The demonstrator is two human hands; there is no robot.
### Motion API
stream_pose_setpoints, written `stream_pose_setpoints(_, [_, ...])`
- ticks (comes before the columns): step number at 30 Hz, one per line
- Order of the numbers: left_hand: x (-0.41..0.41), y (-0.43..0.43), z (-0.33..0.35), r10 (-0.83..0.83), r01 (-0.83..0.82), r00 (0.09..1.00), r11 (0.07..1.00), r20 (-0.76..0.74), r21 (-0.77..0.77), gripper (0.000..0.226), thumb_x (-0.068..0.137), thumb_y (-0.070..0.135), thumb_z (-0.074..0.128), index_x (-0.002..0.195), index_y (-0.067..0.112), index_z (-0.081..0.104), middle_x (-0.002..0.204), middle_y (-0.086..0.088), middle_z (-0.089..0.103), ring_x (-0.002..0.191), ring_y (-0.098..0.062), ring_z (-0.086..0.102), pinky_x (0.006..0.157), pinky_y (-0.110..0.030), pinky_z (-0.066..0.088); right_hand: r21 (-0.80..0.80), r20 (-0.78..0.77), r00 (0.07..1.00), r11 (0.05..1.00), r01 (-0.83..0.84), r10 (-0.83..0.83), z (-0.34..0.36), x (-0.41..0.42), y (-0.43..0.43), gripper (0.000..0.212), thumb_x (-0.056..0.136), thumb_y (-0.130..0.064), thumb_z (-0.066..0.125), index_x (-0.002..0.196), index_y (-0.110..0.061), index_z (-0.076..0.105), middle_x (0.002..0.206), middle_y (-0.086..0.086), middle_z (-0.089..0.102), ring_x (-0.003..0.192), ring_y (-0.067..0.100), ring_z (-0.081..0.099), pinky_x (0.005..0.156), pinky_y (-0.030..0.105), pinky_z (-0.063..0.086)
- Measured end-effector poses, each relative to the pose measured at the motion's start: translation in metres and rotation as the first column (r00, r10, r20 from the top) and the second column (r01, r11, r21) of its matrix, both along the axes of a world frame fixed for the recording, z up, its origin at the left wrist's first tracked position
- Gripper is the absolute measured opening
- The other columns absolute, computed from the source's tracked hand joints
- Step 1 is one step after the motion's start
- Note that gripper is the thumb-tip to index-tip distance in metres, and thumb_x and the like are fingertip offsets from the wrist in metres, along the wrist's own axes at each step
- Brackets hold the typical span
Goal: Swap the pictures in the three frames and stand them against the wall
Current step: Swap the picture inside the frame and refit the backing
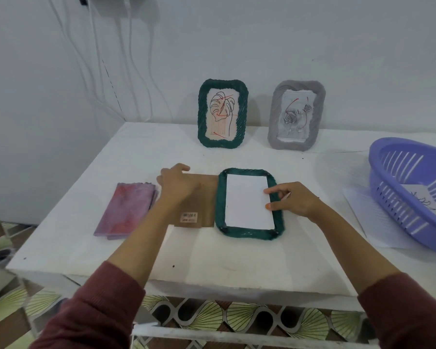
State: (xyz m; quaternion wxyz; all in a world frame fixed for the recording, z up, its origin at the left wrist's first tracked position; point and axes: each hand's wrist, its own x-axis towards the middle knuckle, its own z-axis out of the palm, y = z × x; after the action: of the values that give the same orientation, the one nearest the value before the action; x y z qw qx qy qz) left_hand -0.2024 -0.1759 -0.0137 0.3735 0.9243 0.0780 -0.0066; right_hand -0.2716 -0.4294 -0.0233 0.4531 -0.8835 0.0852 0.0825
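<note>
A dark green frame (249, 233) lies face down on the white table (212, 260), with a white sheet (247, 201) in its opening. My right hand (291, 200) presses its fingertips on the sheet's right edge. My left hand (178, 185) rests on a brown backing board (199, 210) lying just left of the frame; whether it grips the board I cannot tell. Two frames stand against the wall: a green one (223, 113) with a leaf drawing and a grey one (297, 114) with a rose drawing.
A pink-purple picture (129, 207) lies flat at the table's left. A purple slotted basket (413, 190) sits at the right on loose paper sheets (373, 227), with a drawing inside. White cables (136, 71) hang down the wall at the back left.
</note>
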Motion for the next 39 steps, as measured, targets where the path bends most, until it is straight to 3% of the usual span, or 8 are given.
stream_pose_setpoints(2, [0.0,0.01,-0.001,-0.059,0.107,0.969,0.976,-0.238,0.191,0.069,0.077,0.039,0.067,0.136,0.02,0.037,0.136,-0.017,0.038,0.128,-0.033,0.036,0.106,-0.043,0.038,-0.001,0.002,1.0,1.0,0.004,-0.004,0.0,0.0,0.0,0.04,0.071,-0.013,0.078,0.109,-0.017,0.067,0.071,-0.003,0.038,0.062,0.01,0.037,0.059,0.021,0.03])
stream_pose_setpoints(4, [-0.005,0.012,-0.005,-0.128,0.227,0.933,0.934,-0.335,0.275,0.078,0.075,0.042,0.069,0.139,0.02,0.03,0.138,-0.016,0.037,0.129,-0.033,0.032,0.104,-0.042,0.039,-0.002,0.002,1.0,1.0,0.005,-0.005,0.0,0.0,0.0,0.039,0.071,-0.013,0.078,0.109,-0.017,0.067,0.071,-0.004,0.038,0.062,0.009,0.037,0.059,0.02,0.03])
stream_pose_setpoints(11, [-0.012,0.008,-0.01,-0.16,0.251,0.933,0.931,-0.323,0.264,0.071,0.074,0.027,0.072,0.135,0.022,0.036,0.135,-0.018,0.04,0.126,-0.037,0.033,0.099,-0.04,0.038,-0.003,0.007,1.0,1.0,0.003,-0.003,0.001,-0.001,0.0,0.038,0.072,-0.013,0.077,0.108,-0.018,0.068,0.071,-0.003,0.038,0.063,0.01,0.037,0.059,0.02,0.031])
stream_pose_setpoints(19, [-0.023,0.006,-0.001,-0.096,0.155,0.952,0.97,-0.291,0.185,0.072,0.082,0.021,0.064,0.14,0.017,0.022,0.136,-0.021,0.035,0.127,-0.034,0.034,0.095,-0.036,0.041,0.009,0.008,1.0,1.0,0.008,-0.009,0.0,-0.003,0.001,0.037,0.073,-0.012,0.077,0.108,-0.017,0.068,0.072,-0.002,0.039,0.066,0.012,0.037,0.06,0.021,0.031])
stream_pose_setpoints(24, [-0.037,-0.01,-0.007,-0.063,0.139,0.951,0.962,-0.303,0.234,0.087,0.08,0.024,0.069,0.145,0.016,0.011,0.139,-0.017,0.024,0.132,-0.032,0.025,0.106,-0.04,0.032,0.019,0.002,1.0,1.0,0.014,-0.014,0.001,-0.002,0.001,0.038,0.073,-0.012,0.076,0.109,-0.016,0.067,0.073,-0.002,0.038,0.066,0.011,0.037,0.06,0.02,0.031])
stream_pose_setpoints(30, [-0.03,-0.002,-0.001,-0.074,0.136,0.949,0.974,-0.307,0.184,0.093,0.07,0.028,0.08,0.141,0.024,0.02,0.138,-0.02,0.025,0.129,-0.035,0.028,0.103,-0.041,0.035,0.014,0.002,1.0,1.0,0.022,-0.022,0.0,-0.002,0.001,0.038,0.072,-0.012,0.077,0.108,-0.017,0.068,0.074,-0.001,0.039,0.069,0.013,0.039,0.061,0.021,0.032])
stream_pose_setpoints(35, [-0.021,0.013,-0.002,-0.145,0.203,0.941,0.965,-0.306,0.166,0.089,0.064,0.037,0.082,0.137,0.024,0.033,0.137,-0.012,0.041,0.125,-0.032,0.039,0.101,-0.036,0.037,0.015,-0.002,1.0,1.0,0.019,-0.019,0.0,-0.002,0.001,0.038,0.072,-0.011,0.077,0.108,-0.016,0.068,0.072,-0.002,0.038,0.067,0.012,0.038,0.061,0.022,0.031])
stream_pose_setpoints(39, [-0.017,0.032,0.003,-0.19,0.166,0.96,0.978,-0.203,-0.128,0.063,0.066,0.004,0.08,0.123,0.011,0.055,0.134,-0.009,0.049,0.121,-0.03,0.049,0.099,-0.036,0.045,0.002,0.004,1.0,1.0,0.015,-0.015,0.0,-0.002,0.001,0.037,0.072,-0.012,0.077,0.107,-0.016,0.068,0.071,-0.002,0.037,0.064,0.011,0.036,0.06,0.022,0.03])
